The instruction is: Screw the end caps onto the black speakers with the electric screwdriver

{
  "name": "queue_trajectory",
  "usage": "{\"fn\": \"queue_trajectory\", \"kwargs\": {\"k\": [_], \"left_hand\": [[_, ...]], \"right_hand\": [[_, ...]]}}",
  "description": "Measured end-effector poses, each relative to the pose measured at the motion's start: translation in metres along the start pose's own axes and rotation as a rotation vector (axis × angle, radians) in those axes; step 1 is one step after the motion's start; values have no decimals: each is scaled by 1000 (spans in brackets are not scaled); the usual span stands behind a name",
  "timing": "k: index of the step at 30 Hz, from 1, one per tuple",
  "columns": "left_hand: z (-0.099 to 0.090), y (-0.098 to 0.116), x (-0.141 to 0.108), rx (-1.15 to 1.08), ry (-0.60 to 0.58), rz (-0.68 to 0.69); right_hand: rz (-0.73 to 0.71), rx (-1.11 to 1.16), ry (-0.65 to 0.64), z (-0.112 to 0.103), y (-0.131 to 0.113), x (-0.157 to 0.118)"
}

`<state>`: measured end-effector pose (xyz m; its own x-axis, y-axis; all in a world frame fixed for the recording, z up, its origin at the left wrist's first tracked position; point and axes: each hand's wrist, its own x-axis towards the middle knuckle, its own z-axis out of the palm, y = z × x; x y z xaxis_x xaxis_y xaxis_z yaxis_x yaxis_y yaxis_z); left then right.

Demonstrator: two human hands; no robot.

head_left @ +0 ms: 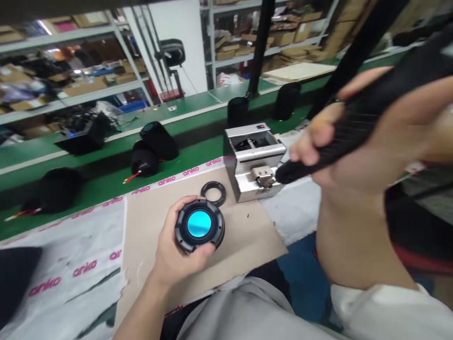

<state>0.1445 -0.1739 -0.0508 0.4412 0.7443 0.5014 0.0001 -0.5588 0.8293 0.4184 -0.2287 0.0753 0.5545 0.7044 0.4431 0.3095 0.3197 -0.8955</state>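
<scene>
My left hand point(177, 250) grips a round black speaker driver point(199, 225) with a shiny cyan centre, its face tilted up towards me. Just beyond it, a black rubber ring point(213, 192) lies flat on a brown cardboard sheet point(244, 236). My right hand point(318, 141) is wrapped around a long, ribbed black power tool point(348, 125). The tool's blurred nose point(286, 171) points left, close to a small stainless steel machine point(253, 163). That machine stands at the far edge of the cardboard, with a black round part inside its open top.
Several black cylindrical speakers point(155, 151) with red-and-yellow leads lie on a green conveyor point(116, 163) beyond the bench. A white plastic sheet point(74, 255) printed "anko" covers the bench's left side. Black poles rise behind, and stocked shelves line the back.
</scene>
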Motion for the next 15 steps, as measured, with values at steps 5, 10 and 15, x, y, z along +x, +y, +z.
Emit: {"fn": "queue_trajectory", "kwargs": {"k": [5,10,15], "left_hand": [[29,-2,17,-80,-79,31],[37,0,22,-116,-120,-2],[33,-2,20,-115,-118,-1]], "right_hand": [[-11,270,-30,13,21,13],[66,229,-131,10,36,15],[92,217,-95,16,43,17]]}}
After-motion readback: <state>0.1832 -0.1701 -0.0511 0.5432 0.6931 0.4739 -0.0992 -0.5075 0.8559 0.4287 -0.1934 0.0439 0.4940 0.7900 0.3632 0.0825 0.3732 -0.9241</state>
